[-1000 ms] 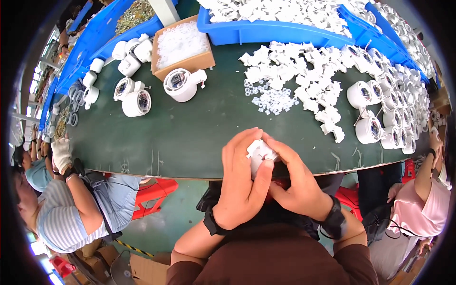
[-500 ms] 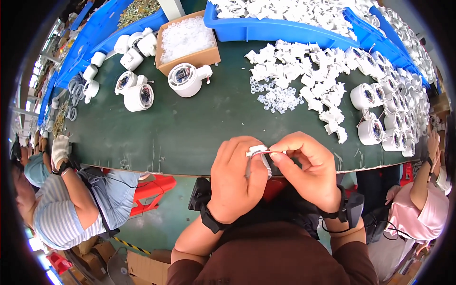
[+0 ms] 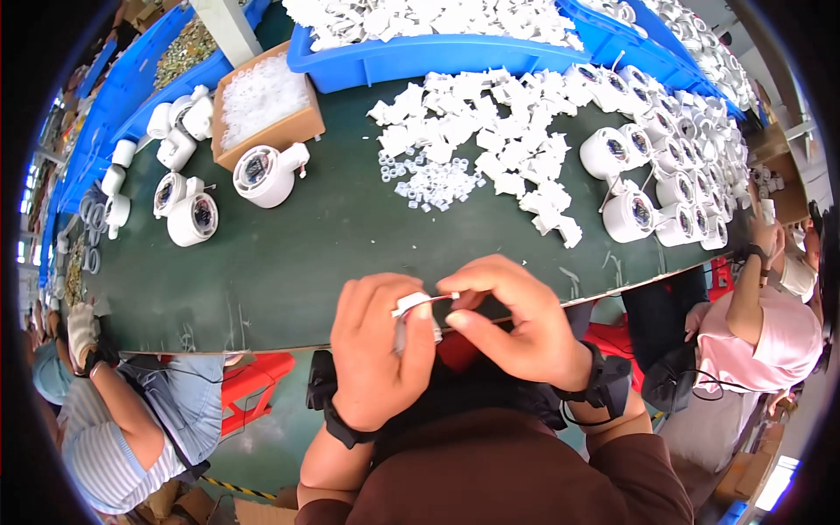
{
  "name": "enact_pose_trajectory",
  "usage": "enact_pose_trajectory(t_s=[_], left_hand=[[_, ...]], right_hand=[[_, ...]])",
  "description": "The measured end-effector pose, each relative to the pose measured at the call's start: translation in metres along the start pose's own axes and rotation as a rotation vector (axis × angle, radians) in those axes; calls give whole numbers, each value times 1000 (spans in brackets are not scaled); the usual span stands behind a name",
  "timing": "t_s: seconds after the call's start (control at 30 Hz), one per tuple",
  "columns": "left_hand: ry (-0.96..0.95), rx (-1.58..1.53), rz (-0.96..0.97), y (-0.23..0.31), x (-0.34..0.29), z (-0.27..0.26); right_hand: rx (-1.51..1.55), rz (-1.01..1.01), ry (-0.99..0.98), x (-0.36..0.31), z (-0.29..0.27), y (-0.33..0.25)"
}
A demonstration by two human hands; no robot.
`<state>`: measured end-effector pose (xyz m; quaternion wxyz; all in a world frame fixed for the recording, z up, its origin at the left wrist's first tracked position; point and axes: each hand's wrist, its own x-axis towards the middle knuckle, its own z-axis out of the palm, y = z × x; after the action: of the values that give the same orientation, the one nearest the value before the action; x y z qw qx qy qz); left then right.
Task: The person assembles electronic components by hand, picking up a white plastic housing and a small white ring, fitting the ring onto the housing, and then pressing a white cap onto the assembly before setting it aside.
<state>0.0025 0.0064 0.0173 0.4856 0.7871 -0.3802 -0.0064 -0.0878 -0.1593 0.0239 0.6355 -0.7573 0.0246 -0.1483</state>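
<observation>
At 6 o'clock, a white part [image 3: 412,303] w/ red wire [image 3: 435,299]: our L hand [image 3: 378,350] grips it, prob. to steady it. Our R hand [image 3: 518,325], 4 o'clock, has thumb & forefinger parted by wire's tip, contact unclear. White pcs [image 3: 516,150]: 1 o'clock, handy.

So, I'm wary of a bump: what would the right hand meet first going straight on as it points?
Probably the thin red wire, then the left hand beyond it; depth is hard to judge.
</observation>
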Motion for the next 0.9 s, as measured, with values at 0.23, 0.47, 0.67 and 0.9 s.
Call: enact_pose_trajectory(t_s=[0.23, 0.47, 0.67, 0.9], left_hand=[[27, -74, -18, -6, -3, 0], [30, -132, -54, -9, -8, -3], [-190, -632, -348, 1, -16, 4], [-183, -578, -287, 0, -12, -3]], right_hand=[[-991, 79, 409, -15, -76, 11], [-694, 199, 437, -14, -84, 18], [225, 210, 220, -10, -32, -2], [-64, 55, -68, -5, -2, 8]])
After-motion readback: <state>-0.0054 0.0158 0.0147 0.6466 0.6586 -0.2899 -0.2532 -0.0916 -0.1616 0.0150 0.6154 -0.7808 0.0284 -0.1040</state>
